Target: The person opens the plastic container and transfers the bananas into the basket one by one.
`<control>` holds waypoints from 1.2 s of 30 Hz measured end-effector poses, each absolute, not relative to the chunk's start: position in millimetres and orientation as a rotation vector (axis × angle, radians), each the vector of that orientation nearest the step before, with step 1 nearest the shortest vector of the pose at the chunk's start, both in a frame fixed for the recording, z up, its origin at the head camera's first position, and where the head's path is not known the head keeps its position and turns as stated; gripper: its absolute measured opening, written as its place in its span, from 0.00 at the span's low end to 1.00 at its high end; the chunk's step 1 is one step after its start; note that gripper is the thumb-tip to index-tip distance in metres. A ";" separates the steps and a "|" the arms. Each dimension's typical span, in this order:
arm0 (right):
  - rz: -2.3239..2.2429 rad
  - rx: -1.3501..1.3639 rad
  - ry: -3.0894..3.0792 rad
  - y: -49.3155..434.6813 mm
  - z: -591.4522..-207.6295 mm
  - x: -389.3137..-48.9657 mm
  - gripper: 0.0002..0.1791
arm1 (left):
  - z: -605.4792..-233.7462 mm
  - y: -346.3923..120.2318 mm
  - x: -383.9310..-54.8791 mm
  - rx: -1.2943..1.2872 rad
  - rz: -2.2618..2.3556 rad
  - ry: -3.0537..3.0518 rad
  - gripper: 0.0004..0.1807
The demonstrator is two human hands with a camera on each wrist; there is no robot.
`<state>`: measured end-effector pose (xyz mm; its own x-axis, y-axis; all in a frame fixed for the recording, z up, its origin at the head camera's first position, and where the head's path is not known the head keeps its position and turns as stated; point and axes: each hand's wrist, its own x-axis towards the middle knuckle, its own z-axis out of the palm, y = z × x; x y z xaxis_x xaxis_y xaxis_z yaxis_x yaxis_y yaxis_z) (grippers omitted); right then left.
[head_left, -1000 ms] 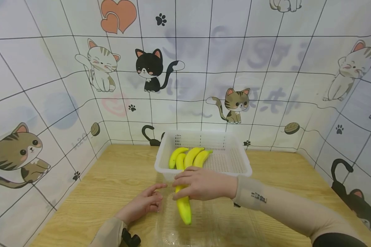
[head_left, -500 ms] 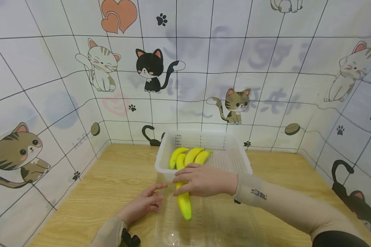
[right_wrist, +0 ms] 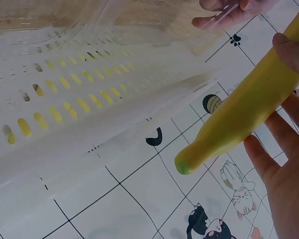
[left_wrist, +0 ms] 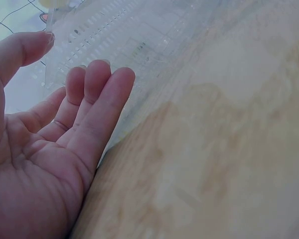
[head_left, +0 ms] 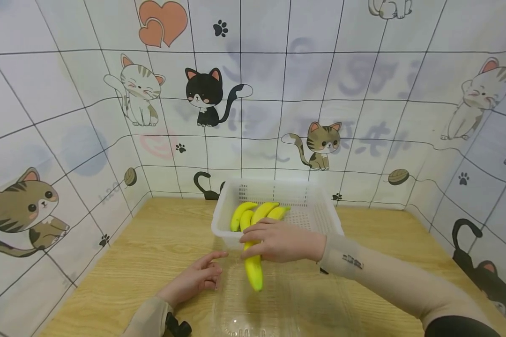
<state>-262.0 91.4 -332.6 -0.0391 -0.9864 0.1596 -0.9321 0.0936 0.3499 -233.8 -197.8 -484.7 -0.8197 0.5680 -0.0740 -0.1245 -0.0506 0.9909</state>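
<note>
My right hand (head_left: 282, 239) holds a banana (head_left: 254, 274) over the front rim of a white plastic basket (head_left: 320, 199). Its lower end points toward me, above a clear plastic box (head_left: 274, 304). In the right wrist view, thumb and fingers grip the same banana (right_wrist: 244, 107), its greenish tip free. Several other bananas (head_left: 241, 215) lie in the basket's left part, partly hidden by this hand. My left hand (head_left: 196, 277) holds nothing and lies at the clear box's left side. The left wrist view shows that hand (left_wrist: 45, 159) with its fingers loosely bent beside the clear plastic.
Around the basket and box spreads a wood-patterned tabletop (head_left: 164, 234). A white wall covering (head_left: 257, 154) with grid lines and cartoon cats stands close behind the basket and on both sides.
My right hand has lifted the banana away from me toward the basket and slightly right. The left hand has stayed in place.
</note>
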 end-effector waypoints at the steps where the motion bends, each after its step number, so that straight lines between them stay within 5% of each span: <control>1: -0.213 1.886 -2.035 91.2 -332.4 -263.0 0.22 | -485.2 -198.3 -233.7 0.472 1.923 1.753 0.30; 36: -0.141 1.777 -2.110 110.3 -331.1 -304.5 0.21 | -484.7 -198.4 -234.8 0.460 1.915 1.770 0.30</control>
<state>-304.5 110.3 -331.1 -0.1304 -0.9668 0.2196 -0.9289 0.1966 0.3139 -234.8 -198.4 -484.7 -0.8237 0.5613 -0.0808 -0.1248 -0.0403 0.9914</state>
